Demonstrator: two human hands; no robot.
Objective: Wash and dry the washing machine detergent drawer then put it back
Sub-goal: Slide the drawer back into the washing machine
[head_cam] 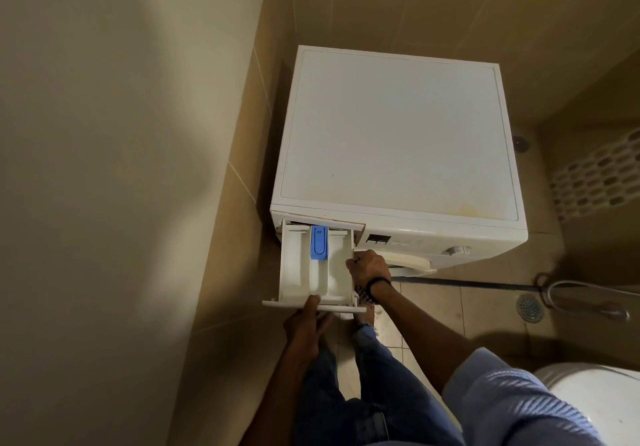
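At the upper left corner of the washing machine [398, 134] front, the drawer [294, 265] stands pulled far out of its slot, with only its rear end inside the housing. The drawer is level and its compartments face up. A blue insert [319, 242] sits in the middle compartment, toward the rear.

Left hand [306, 324]: the grip is closed on the drawer's front panel [277, 304]. The thumb [311, 302] lies over the top edge of the panel, near its middle. The fingers pass beneath the panel and are largely hidden, so their exact contact points cannot be told.

Right hand [369, 267]: the grip is closed at the drawer's right side wall, about halfway along its length. The fingers are curled onto the top edge of that wall. How much of the wall they enclose cannot be told, as the back of the hand covers the contact. A black wristband [377, 283] circles this wrist.

On the machine front, a small display [378, 239] lies just right of the slot and a dial [458, 250] farther right. On the tiled floor at the right are a round drain [529, 307] and a metal hose [588, 286]. A white toilet [595, 397] occupies the lower right corner.
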